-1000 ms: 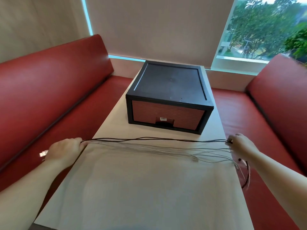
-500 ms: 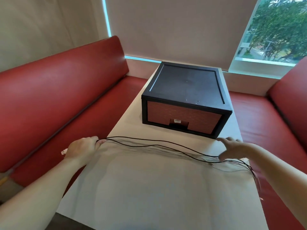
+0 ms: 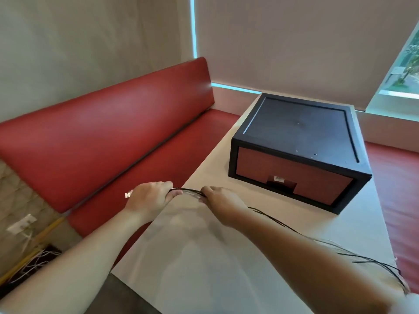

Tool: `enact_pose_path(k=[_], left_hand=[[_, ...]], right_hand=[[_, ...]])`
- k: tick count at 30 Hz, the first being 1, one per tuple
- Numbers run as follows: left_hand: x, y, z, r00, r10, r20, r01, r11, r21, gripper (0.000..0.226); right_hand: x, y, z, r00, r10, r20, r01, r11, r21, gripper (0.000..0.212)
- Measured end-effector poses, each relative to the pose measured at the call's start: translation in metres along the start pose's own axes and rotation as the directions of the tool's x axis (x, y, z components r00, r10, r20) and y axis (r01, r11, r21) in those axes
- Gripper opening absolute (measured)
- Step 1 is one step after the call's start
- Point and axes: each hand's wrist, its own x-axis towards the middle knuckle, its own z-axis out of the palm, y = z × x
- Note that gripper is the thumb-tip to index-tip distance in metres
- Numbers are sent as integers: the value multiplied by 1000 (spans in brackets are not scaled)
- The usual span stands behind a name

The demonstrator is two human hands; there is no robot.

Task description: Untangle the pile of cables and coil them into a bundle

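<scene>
Thin black and white cables [image 3: 191, 192] run across the pale worktop [image 3: 204, 279] toward 4 o'clock. The left grip [image 3: 148, 198] clenches their ends. The right grip [image 3: 221, 200], just beside it at 3 o'clock, pinches them.

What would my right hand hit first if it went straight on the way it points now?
Probably your left hand. Your right hand points left along the cables that both hands grip, and only a short stretch of cable separates them. Depth is hard to judge, but they look level.
</scene>
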Motion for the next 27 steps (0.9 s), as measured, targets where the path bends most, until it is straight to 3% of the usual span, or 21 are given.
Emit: enact_pose_path(k=[2, 7, 14, 21, 24, 27], left_hand=[[-3, -2, 1, 1000, 7, -1, -7, 1000, -4, 77], [1, 9, 5, 993, 116, -21, -116, 993, -20, 58], [13, 23, 11, 981, 191, -23, -190, 981, 40, 64], [5, 1, -1, 990, 135, -42, -134, 991, 29, 64], [6, 3, -3, 990, 128, -50, -128, 992, 21, 63], [10, 11, -1, 987, 151, -56, -151, 989, 4, 60]], right_hand=[[-1, 8, -1, 999, 7, 31, -8, 1000, 18, 16], [-14, 24, -3, 999, 36, 22, -37, 998, 41, 17], [-29, 39, 13, 978, 198, 62, -206, 963, 175, 16], [-53, 73, 12, 930, 324, 174, -331, 944, 8, 27], [-51, 64, 4, 958, 251, 141, -277, 937, 214, 36], [-38, 35, -5, 991, 83, 100, -113, 934, 338, 64]])
